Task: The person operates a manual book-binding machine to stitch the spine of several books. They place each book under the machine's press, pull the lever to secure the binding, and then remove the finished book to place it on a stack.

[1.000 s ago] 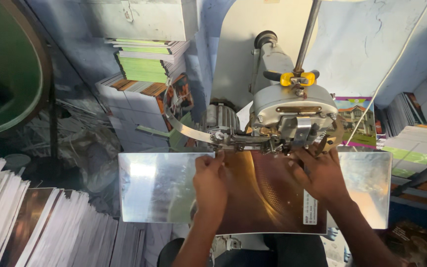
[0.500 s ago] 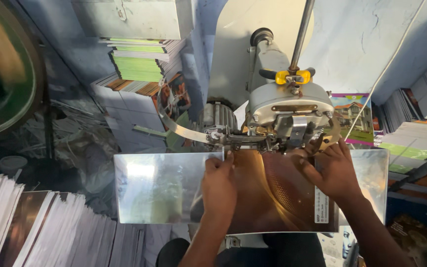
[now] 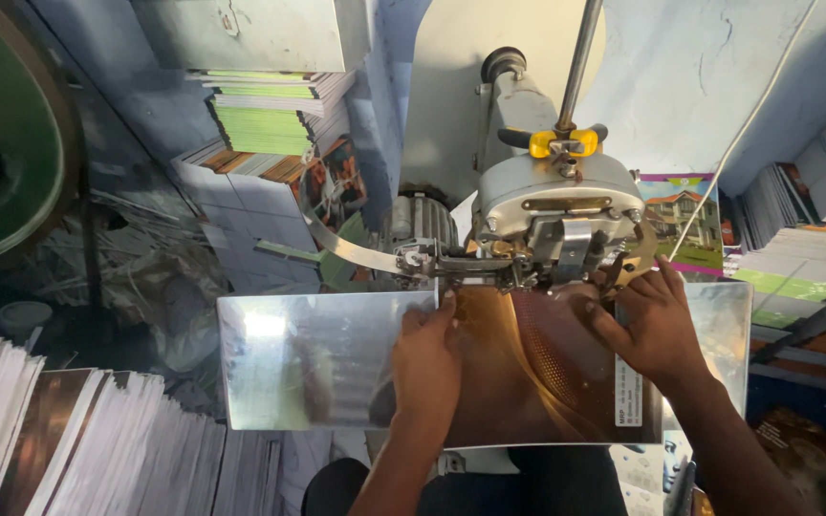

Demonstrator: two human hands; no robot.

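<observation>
My left hand (image 3: pixel 427 358) and right hand (image 3: pixel 647 330) press flat, fingers spread, on the brown booklet (image 3: pixel 528 382) lying under the stitching head (image 3: pixel 556 239) at twelve o'clock, so any slip could drag fingertips beneath it or skew the spine.

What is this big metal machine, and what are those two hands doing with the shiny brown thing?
The picture comes from a camera worn on a person's head, looking down, so you see what that person sees. The two bare hands are theirs. The left hand and the right hand both press flat on a glossy brown booklet. It lies on a shiny metal table. Its far edge sits under the grey machine head, which looks like a stitching machine for binding booklets. A yellow clamp sits on top of it. Stacks of printed pages lie at the lower left, and more booklets are piled behind.
</observation>
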